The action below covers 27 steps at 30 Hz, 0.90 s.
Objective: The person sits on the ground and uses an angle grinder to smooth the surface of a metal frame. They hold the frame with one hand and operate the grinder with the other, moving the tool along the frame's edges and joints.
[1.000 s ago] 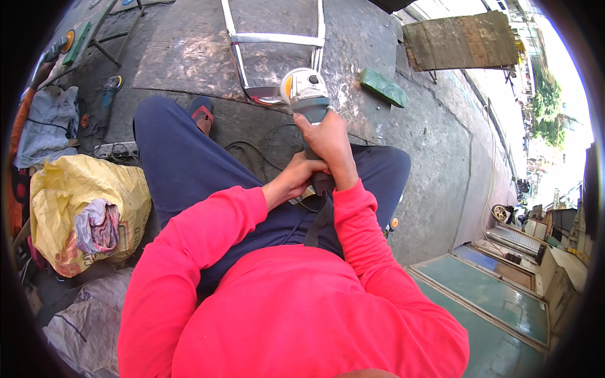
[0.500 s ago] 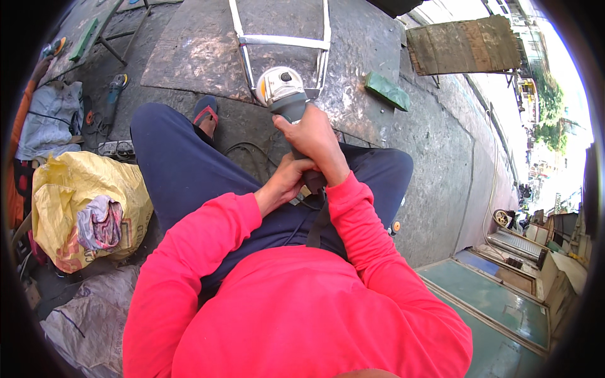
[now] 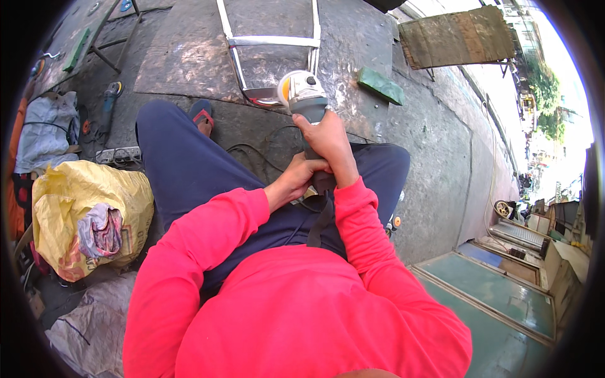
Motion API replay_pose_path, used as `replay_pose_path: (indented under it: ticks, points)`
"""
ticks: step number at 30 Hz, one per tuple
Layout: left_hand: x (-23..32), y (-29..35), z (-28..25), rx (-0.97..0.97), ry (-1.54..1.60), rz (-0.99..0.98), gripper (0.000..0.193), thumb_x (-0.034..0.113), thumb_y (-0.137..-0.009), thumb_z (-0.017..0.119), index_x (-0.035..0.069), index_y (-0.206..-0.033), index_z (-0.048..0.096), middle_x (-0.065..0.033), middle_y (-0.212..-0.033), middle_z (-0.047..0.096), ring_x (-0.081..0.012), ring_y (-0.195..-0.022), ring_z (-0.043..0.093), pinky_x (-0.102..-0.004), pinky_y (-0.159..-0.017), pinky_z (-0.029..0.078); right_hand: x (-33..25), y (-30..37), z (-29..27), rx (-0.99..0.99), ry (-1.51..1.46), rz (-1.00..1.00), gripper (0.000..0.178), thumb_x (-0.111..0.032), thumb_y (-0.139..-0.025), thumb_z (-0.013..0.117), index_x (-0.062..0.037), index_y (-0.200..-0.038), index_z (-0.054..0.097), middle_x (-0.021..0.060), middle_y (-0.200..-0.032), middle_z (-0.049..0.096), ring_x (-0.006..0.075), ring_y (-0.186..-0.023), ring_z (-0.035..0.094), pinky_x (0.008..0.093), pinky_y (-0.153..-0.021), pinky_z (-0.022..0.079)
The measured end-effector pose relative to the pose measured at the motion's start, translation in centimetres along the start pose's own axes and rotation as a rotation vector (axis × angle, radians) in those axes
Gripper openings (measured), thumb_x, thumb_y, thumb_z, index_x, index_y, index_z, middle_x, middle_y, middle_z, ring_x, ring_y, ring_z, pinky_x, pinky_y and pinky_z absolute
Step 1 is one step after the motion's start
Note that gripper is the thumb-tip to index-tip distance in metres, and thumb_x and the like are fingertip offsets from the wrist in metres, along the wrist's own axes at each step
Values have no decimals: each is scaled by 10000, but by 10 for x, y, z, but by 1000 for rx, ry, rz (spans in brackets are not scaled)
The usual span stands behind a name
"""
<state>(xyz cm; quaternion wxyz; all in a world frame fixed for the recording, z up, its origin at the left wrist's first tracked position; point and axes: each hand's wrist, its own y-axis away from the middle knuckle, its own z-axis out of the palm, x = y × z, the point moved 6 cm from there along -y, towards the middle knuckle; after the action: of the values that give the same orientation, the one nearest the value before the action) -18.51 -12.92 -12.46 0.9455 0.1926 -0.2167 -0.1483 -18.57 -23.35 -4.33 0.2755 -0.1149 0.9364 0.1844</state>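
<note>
Both my hands are closed around an angle grinder (image 3: 308, 108) with a dark body and a silver-grey head. My right hand (image 3: 331, 140) grips it just behind the head, the thumb lying along its left side. Lower down, my left hand (image 3: 295, 179) wraps the rear handle. A yellow-orange disc (image 3: 285, 88) shows at the left of the head. It is at the near end bar of a shiny metal frame (image 3: 274, 41) lying on a worn board (image 3: 183, 63). Whether the disc touches the bar, I cannot tell.
A green block (image 3: 380, 85) lies right of the frame. At left are a second grinder (image 3: 111, 104), a power strip (image 3: 118, 154), a yellow sack (image 3: 53, 189) with a rag (image 3: 101, 230), and a grey sack (image 3: 94, 327). Glass panels (image 3: 498, 283) stand at lower right; a cable (image 3: 249, 151) runs between my legs.
My hands have moved the grinder to the right along the frame's near bar, exposing more of that bar on the left. My view has shifted slightly. Both grips stay the same.
</note>
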Motion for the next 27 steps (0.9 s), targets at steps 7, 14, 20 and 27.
replay_pose_path:
  ticks: [7, 14, 20, 27]
  points:
    - [-10, -17, 9, -17, -60, -82, 247, 9, -771, 669, -18, -1014, 633, -101, -917, 678, -184, -808, 654, -326, -713, 535, 29, -6, -17, 37, -14, 78, 581, -439, -773, 755, 106, -958, 678, 318, -872, 683, 435, -886, 695, 446, -767, 551]
    - [5, 5, -7, 42, 0, 29, 242, -13, -799, 644, -36, -1039, 620, -113, -948, 678, -204, -853, 687, -341, -713, 565, -9, -2, 10, -56, 3, -51, 530, -401, -775, 763, 82, -980, 684, 287, -874, 695, 407, -882, 704, 437, -749, 544]
    - [24, 25, -14, 77, 32, 97, 288, 7, -803, 639, -43, -1084, 600, -110, -941, 675, -224, -822, 687, -348, -677, 565, -44, 4, 21, -189, -14, -127, 560, -421, -756, 756, 113, -903, 675, 321, -835, 676, 451, -846, 690, 454, -739, 548]
    - [28, 26, -9, 89, 30, 167, 268, 54, -843, 603, -63, -1083, 602, -113, -868, 683, -233, -700, 699, -339, -498, 568, -50, 3, 19, -175, 27, -145, 552, -414, -757, 750, 119, -882, 675, 328, -819, 669, 449, -832, 691, 457, -725, 547]
